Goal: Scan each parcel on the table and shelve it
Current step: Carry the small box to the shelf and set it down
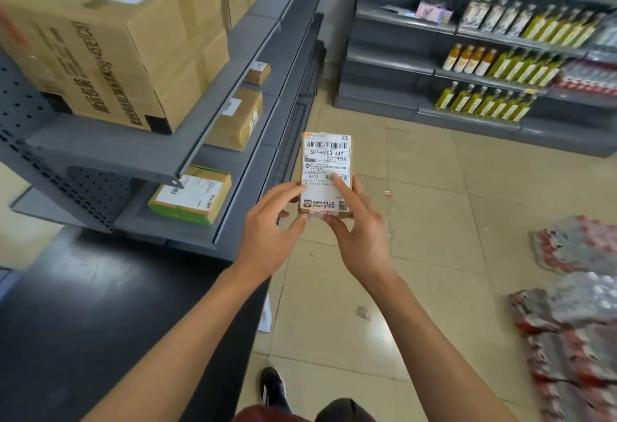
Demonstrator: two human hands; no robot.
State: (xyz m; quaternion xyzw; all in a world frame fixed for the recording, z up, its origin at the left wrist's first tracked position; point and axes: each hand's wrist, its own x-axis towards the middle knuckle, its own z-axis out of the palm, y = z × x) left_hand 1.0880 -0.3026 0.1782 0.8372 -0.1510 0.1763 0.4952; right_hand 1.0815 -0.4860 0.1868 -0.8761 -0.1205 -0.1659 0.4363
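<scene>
A small brown parcel (325, 174) is being held in the air over the tiled floor (434, 221), label side up, just right of the grey shelving unit (213, 128). The left hand (267, 231) is pinching its near-left corner; the right hand (359, 228) is gripping the near-right edge, index finger lying across the label. Cartons are sitting on the shelves, including a green-edged box (192, 198). The dark table (100, 305) is lying at lower left.
</scene>
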